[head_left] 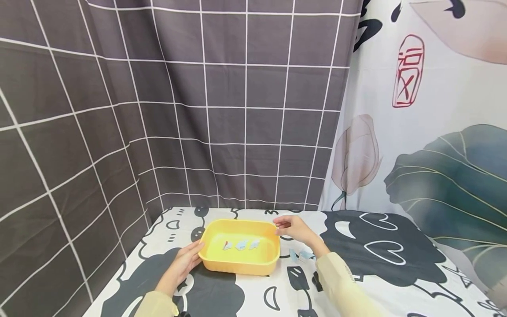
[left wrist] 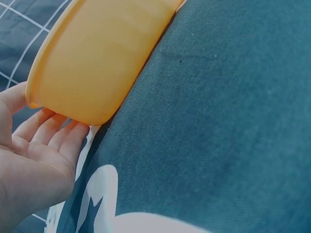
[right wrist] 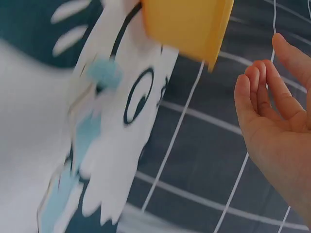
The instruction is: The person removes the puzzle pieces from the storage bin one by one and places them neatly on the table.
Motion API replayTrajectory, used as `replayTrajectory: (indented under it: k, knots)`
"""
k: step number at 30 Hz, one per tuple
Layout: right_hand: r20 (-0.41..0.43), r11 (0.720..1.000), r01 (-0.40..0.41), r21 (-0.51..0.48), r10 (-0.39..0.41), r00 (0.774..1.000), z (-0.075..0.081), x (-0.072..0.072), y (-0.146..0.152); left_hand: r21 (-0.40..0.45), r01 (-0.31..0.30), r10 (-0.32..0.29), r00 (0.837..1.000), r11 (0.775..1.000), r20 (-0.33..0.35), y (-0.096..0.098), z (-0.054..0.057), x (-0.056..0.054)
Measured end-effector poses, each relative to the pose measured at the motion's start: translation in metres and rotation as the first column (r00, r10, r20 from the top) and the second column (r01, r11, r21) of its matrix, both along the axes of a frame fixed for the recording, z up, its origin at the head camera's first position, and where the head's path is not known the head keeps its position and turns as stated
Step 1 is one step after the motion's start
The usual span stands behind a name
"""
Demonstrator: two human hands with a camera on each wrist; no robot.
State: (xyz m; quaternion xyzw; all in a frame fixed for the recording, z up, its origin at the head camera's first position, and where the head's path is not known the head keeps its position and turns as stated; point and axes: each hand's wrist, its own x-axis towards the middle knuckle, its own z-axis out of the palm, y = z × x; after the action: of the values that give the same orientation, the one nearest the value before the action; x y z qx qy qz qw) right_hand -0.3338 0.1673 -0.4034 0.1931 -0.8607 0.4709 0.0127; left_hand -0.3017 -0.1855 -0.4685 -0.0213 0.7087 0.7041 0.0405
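Note:
A yellow plastic basin (head_left: 237,267) stands on the patterned cloth. Inside, on its floor, lie a small pale piece with a red mark (head_left: 227,245) and two light-blue and white pieces, a middle one (head_left: 241,245) and a right one (head_left: 254,244); their kind is too small to tell. My left hand (head_left: 186,263) holds the basin's left end, thumb at the rim and fingers against the outer wall, as the left wrist view shows. Beside the right end hovers my right hand (head_left: 295,230), its fingers loosely bent. In the right wrist view that hand (right wrist: 277,107) is apart from the basin (right wrist: 187,29) and holds nothing.
Several light-blue and clear scraps (head_left: 304,255) lie on the cloth right of the basin, near the right forearm. A black-and-white cartoon cloth (head_left: 253,290) covers the table. Dark gridded curtains (head_left: 225,123) hang behind and left, a floral curtain (head_left: 435,132) to the right.

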Motion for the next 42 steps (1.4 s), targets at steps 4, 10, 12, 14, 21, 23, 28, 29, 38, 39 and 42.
replayTrajectory:
  k: [4,10,12,14,21,23,28,29,38,39,42]
  knots:
    - [0.018,1.000,-0.017,-0.024,0.017,1.000,-0.006,-0.004,-0.025,0.007,-0.009,0.009,1.000,1.000,0.006,0.000,-0.001,0.000]
    - [0.087,0.998,0.006,-0.057,-0.001,0.996,-0.020,-0.004,-0.055,0.007,-0.020,0.020,1.000,1.000,0.006,-0.002,-0.004,-0.001]
    - [0.114,0.997,0.036,-0.074,-0.028,0.993,-0.023,-0.004,-0.062,0.011,-0.017,0.017,1.000,1.000,-0.002,-0.002,-0.003,-0.002]
    - [0.133,0.993,0.063,-0.103,-0.049,0.990,-0.025,-0.006,-0.067,0.011,-0.007,0.007,1.000,1.000,-0.012,-0.001,-0.003,-0.003]
    - [0.112,0.984,0.122,-0.129,-0.108,0.988,-0.035,-0.013,-0.079,0.008,0.008,-0.008,1.000,1.000,-0.015,-0.002,-0.004,-0.005]
    - [0.099,0.981,0.151,-0.119,-0.139,0.985,-0.038,-0.015,-0.083,0.003,0.006,-0.006,1.000,1.000,-0.007,-0.002,-0.005,-0.005]
    - [0.088,0.972,0.219,-0.085,-0.211,0.973,-0.043,-0.021,-0.088,0.002,0.013,-0.013,1.000,1.000,-0.005,-0.003,-0.005,-0.006]
    - [0.090,0.970,0.231,-0.080,-0.224,0.971,-0.044,-0.022,-0.089,0.003,0.011,-0.011,1.000,1.000,-0.006,-0.003,-0.006,-0.006]
    - [0.074,0.955,0.284,-0.089,-0.278,0.958,-0.050,-0.027,-0.094,-0.005,0.021,-0.021,1.000,1.000,-0.003,-0.004,-0.003,-0.005]
    - [0.065,0.954,0.287,-0.088,-0.282,0.957,-0.051,-0.027,-0.094,-0.004,0.020,-0.020,1.000,1.000,0.000,-0.004,-0.004,-0.005]
    - [0.046,0.952,0.296,-0.082,-0.293,0.955,-0.052,-0.026,-0.095,-0.005,0.022,-0.022,1.000,1.000,0.000,-0.004,-0.003,-0.004]
